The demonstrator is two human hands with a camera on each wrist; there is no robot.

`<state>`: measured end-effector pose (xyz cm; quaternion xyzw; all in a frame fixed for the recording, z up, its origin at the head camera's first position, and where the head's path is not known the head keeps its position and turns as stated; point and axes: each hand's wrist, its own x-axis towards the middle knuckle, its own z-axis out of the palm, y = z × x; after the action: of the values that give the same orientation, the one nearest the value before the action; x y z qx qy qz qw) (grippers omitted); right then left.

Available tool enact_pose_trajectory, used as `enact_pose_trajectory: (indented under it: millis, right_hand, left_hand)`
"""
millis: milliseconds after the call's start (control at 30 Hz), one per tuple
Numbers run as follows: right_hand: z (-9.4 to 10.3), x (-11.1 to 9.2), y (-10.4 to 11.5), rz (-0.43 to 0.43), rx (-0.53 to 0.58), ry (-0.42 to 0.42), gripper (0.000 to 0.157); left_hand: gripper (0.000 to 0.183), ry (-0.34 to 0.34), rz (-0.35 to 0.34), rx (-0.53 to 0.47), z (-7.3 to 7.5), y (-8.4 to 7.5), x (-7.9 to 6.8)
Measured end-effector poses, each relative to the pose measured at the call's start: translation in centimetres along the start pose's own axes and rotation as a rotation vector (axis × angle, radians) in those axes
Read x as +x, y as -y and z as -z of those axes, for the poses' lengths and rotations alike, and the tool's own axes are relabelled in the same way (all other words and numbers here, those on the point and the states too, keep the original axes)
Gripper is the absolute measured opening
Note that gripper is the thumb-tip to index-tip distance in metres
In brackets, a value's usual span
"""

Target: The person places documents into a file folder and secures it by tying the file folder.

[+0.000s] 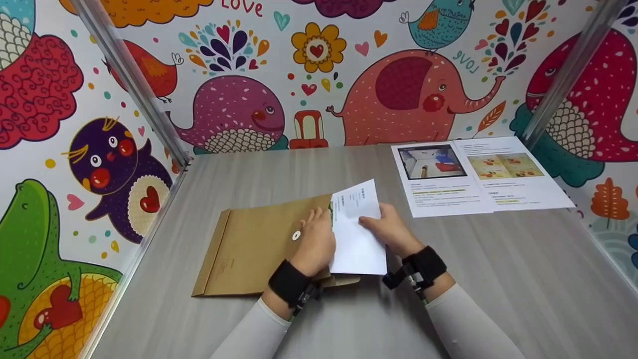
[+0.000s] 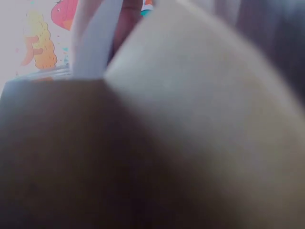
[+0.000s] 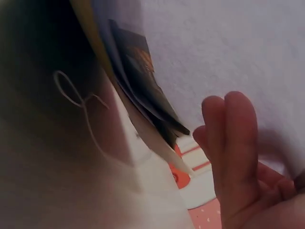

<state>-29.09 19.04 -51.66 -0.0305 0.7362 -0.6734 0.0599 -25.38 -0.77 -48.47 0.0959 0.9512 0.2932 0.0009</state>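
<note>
A brown paper envelope (image 1: 254, 244) lies at a slant, its mouth to the right. My left hand (image 1: 315, 242) grips it beside the white button (image 1: 296, 235), fingers on top and thumb hidden. White printed paper (image 1: 356, 239) sticks out of the mouth, with a green edge showing by the left hand. My right hand (image 1: 394, 229) pinches this paper at its right side, thumb on top. In the right wrist view, its fingers (image 3: 238, 138) lie behind the white sheet. A dark printed picture (image 3: 138, 52) and a loose string (image 3: 86, 102) show at the envelope's mouth.
Two printed sheets with pictures (image 1: 441, 192) (image 1: 523, 184) lie side by side at the back right of the grey table (image 1: 498, 279). Cartoon-patterned walls (image 1: 319, 89) and metal posts (image 1: 134, 75) enclose the table. The envelope's blurred underside (image 2: 200, 95) fills much of the left wrist view.
</note>
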Motion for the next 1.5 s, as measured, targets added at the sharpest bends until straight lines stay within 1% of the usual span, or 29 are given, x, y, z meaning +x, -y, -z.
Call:
enact_pose_trajectory:
  millis: [100, 200, 300, 367, 467, 567, 667, 800, 900, 1033, 1167, 1233, 1300, 1367, 1433, 1500]
  right_hand:
    - [-0.5, -0.1, -0.1, 0.023, -0.015, -0.027, 0.040]
    - [-0.6, -0.1, -0.2, 0.023, -0.020, -0.049, 0.039]
    - [-0.3, 0.0, -0.1, 0.002, -0.051, -0.036, 0.040]
    - [0.0, 0.0, 0.2, -0.028, -0.052, -0.015, 0.043]
    - [0.7, 0.0, 0.8, -0.074, -0.012, 0.001, 0.045]
    - [1.4, -0.2, 1.3, -0.092, 0.076, -0.007, 0.039]
    - [1.5, -0.5, 1.8, -0.064, 0.130, -0.003, 0.029]
    - [0.4, -1.0, 2.1, -0.009, 0.141, 0.032, 0.024]
    - [-0.8, -1.3, 2.1, 0.015, 0.116, 0.061, 0.026]
    - [-1.9, -1.5, 1.8, 0.018, 0.073, 0.077, 0.026]
    - [-2.3, -1.6, 1.9, 0.002, 0.062, 0.038, 0.026]
    - [-2.6, -1.7, 1.9, 0.002, 0.071, 0.004, 0.026]
    - [-3.2, -1.9, 1.8, 0.020, 0.063, -0.016, 0.027]
    - [-4.0, -2.0, 1.4, 0.054, 0.004, -0.038, 0.025]
    - [-4.7, -2.1, 0.9, 0.101, -0.094, -0.050, 0.022]
    - [-5.2, -2.0, 0.6, 0.142, -0.197, -0.061, 0.018]
  left_hand:
    - [0.048, -0.011, 0.001, 0.066, -0.3, -0.2, -0.1]
    - [0.049, -0.008, 0.016, 0.120, -0.4, -0.2, -0.1]
    - [0.049, -0.001, 0.031, 0.135, -0.2, -0.1, 0.0]
    - [0.049, -0.016, 0.035, 0.119, 0.0, 0.0, 0.1]
    - [0.048, -0.047, 0.044, 0.079, 0.4, 0.2, 0.1]
    - [0.048, -0.074, 0.044, 0.055, 0.8, 0.1, -0.1]
    - [0.048, -0.098, 0.031, 0.071, 0.9, -0.2, -0.4]
    - [0.048, -0.111, 0.009, 0.122, 0.9, -1.0, -0.9]
    - [0.047, -0.113, -0.020, 0.146, 0.8, -1.4, -1.3]
    - [0.045, -0.128, -0.046, 0.134, 0.7, -1.5, -1.4]
    - [0.044, -0.139, -0.043, 0.101, 1.0, -1.4, -1.4]
    - [0.045, -0.140, -0.052, 0.086, 1.0, -1.4, -1.5]
    - [0.046, -0.134, -0.074, 0.070, 1.0, -1.7, -1.7]
    - [0.046, -0.122, -0.108, 0.059, 0.9, -2.0, -2.1]
    - [0.046, -0.107, -0.140, 0.048, 0.7, -2.2, -2.4]
    - [0.046, -0.090, -0.156, 0.037, 0.5, -2.2, -2.4]
